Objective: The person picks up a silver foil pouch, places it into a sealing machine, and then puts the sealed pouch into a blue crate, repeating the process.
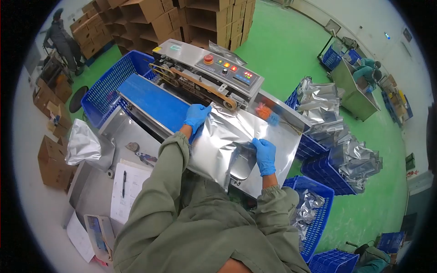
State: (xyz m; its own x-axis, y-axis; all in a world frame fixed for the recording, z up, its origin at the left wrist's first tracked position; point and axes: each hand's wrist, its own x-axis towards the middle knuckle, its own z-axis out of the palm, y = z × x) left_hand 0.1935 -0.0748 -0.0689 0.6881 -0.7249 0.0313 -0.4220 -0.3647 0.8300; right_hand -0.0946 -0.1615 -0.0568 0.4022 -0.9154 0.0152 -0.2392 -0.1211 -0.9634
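A silver foil bag is stretched between my two blue-gloved hands in front of a band sealing machine. My left hand pinches the bag's upper left corner, close to the blue conveyor belt. Over on the other side, my right hand grips the bag's right edge above the steel worktop. The bag's top edge lies just below the machine's brown sealing band. Lit digits and buttons show on the control panel.
Blue crates with foil bags stand to the right. On the left steel table lie papers with a pen, a phone and another foil bag. Cardboard boxes are stacked behind. Other people work farther off.
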